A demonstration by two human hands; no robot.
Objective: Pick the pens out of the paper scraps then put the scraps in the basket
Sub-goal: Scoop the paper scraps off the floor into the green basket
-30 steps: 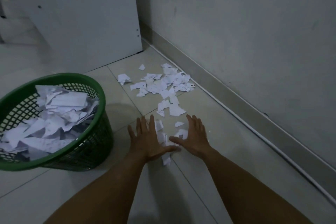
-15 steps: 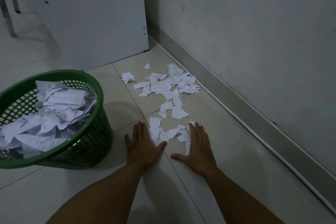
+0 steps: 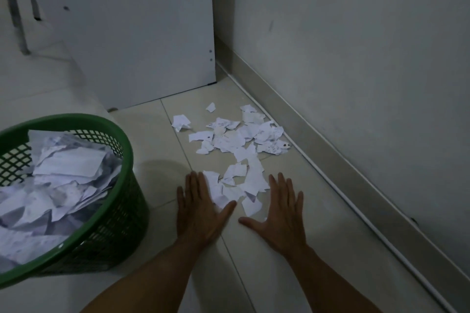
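Both hands have slid farther apart since a second ago. Left hand (image 3: 201,213) lies palm down on the floor tiles (image 3: 162,150), fingers straight and together, thumb splayed against the near paper scraps (image 3: 236,185). Right hand (image 3: 282,213) mirrors it, flat, fingers slightly spread. Green basket (image 3: 122,211) stands left, holding paper. More scraps lie beyond, near the baseboard (image 3: 330,140).

Bare floor (image 3: 292,274) around the hands; basket (image 3: 109,213) close left; wall (image 3: 356,58) right; cabinet (image 3: 142,33) beyond
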